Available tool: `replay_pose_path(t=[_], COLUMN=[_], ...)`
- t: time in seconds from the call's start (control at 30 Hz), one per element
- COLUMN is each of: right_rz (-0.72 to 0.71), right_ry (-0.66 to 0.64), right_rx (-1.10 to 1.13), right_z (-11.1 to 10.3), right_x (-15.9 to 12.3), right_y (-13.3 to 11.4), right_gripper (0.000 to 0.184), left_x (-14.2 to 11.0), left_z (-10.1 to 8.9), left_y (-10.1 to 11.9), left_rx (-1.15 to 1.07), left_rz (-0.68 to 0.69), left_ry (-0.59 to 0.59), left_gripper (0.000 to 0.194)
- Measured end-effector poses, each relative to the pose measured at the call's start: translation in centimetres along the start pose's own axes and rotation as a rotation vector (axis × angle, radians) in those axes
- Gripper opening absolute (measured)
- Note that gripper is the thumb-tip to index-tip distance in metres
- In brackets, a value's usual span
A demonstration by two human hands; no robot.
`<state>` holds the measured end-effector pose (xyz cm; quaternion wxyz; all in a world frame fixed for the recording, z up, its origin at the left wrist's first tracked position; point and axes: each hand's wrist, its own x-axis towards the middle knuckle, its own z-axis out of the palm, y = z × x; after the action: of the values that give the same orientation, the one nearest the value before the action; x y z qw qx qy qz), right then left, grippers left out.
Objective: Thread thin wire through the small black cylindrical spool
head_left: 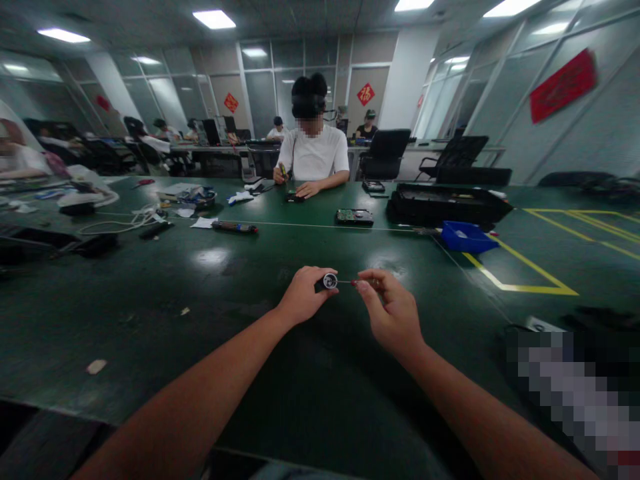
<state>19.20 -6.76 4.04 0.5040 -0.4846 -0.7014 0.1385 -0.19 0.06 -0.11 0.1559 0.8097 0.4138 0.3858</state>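
Observation:
Above the green table [240, 353], my left hand [301, 293] is closed around a short black cylinder [329, 281], its pale round end turned toward me. What this cylinder is I cannot make out. A small screwdriver [353, 283] with a red part on its handle is pinched in my right hand [395, 307]. Its thin shaft points left and reaches the side of the cylinder; whether the tip touches a screw there is too small to tell. The fingers of my right hand hide most of the handle.
Across the table a person [315, 153] works on a dark part. Between us lie a hard drive [355, 217], a dark electric screwdriver [235, 227], a blue bin [469, 237] and a long black casing [447, 207]. Cables [135, 220] lie to the left; yellow tape [540, 290] marks the right.

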Motion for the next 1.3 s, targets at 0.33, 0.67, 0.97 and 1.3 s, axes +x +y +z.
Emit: replay_pose_path(t=[0.33,0.67,0.97,1.3], right_rz=[0.41,0.12,-0.017,-0.148], right_ry=[0.187,0.136,0.039,0.109], right_rx=[0.591,0.124,-0.072,-0.275], right_z=[1.1,0.7,0.1,-0.1], right_x=[1.2,0.2,0.4,0.3], right_y=[2.4,0.8,0.5,0.5], right_gripper=[0.028,0.025,0.024,0.044], left_x=[0.1,0.1,0.1,0.0], left_z=[-0.2,-0.1,0.2,0.2], left_y=[-0.1,0.2,-0.4,-0.3], left_rx=[-0.023,0.0,0.039,0.052], left_rz=[0.008,0.004,0.035,0.037], left_ry=[0.02,-0.002,-0.009,-0.016], left_gripper=[0.036,0.034,0.035,0.034])
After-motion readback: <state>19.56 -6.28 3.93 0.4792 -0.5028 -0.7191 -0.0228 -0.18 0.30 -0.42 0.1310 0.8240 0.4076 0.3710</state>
